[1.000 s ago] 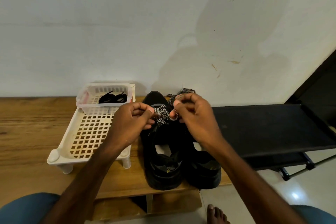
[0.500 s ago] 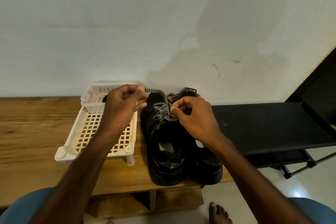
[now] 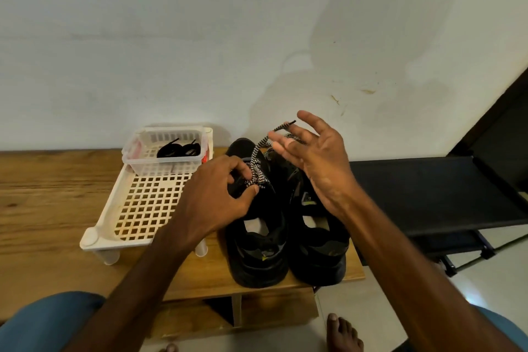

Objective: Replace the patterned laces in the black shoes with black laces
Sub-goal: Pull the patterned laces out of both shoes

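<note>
Two black shoes stand side by side on the wooden bench, heels toward me: the left shoe [image 3: 258, 248] and the right shoe [image 3: 317, 248]. A black-and-white patterned lace [image 3: 258, 171] is threaded in the left shoe. My left hand [image 3: 220, 197] pinches that lace at the eyelets. My right hand [image 3: 317, 160] hovers above the right shoe with fingers spread, and a loose lace end [image 3: 281, 126] drapes across its fingers. Black laces [image 3: 178, 149] lie in a small clear basket [image 3: 165, 164].
The clear basket sits on a cream lattice rack [image 3: 143, 203] to the left of the shoes. A black folding shelf [image 3: 434, 194] adjoins the bench [image 3: 43, 208] on the right. A white wall rises behind. My bare toes [image 3: 341, 333] rest on the floor below.
My right hand let go of the lace knot, rose and spread its fingers, pulling a lace end up. My left hand came down from the basket side onto the left shoe's lace.
</note>
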Motion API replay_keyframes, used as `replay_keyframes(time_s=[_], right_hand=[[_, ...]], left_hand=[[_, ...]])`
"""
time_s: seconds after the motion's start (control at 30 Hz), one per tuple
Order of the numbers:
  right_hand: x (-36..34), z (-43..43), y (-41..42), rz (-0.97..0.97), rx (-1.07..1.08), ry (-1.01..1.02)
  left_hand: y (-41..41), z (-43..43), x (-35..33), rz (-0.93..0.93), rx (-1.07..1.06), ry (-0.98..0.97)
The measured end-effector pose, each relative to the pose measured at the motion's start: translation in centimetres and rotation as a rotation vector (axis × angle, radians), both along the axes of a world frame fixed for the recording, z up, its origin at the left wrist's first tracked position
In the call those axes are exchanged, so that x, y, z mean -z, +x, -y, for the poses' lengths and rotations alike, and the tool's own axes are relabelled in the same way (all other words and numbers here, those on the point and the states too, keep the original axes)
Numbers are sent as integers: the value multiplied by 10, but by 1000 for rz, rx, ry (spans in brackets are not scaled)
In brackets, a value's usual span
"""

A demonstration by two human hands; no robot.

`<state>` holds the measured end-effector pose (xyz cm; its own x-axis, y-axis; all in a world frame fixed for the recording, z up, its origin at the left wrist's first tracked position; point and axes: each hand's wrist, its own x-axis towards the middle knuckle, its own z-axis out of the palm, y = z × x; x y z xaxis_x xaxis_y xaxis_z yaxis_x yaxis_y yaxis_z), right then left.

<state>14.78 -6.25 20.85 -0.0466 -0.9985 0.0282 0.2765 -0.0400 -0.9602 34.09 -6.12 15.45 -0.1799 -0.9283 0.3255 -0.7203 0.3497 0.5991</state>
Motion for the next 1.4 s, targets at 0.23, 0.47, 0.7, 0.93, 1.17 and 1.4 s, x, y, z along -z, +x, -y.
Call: replay_keyframes(time_s=[0.23, 0.47, 0.7, 0.93, 1.17, 1.4], right_hand=[[20, -13, 12, -1119, 217, -300], [19, -18, 18, -1407, 61, -289], [28, -11, 19, -1268, 6, -191], [31, -9, 16, -1200, 20, -126], [29, -8, 16, -961, -29, -62], [-23, -15, -9, 31, -1, -31]], left_hand=[[-10, 0, 2, -201, -75, 46], [-18, -2, 2, -274, -104, 152], [-20, -1, -5, -366, -48, 175], [-17, 1, -19, -711, -77, 433], [6, 13, -35, -1045, -317, 367], [16, 29, -27, -1077, -495, 200]])
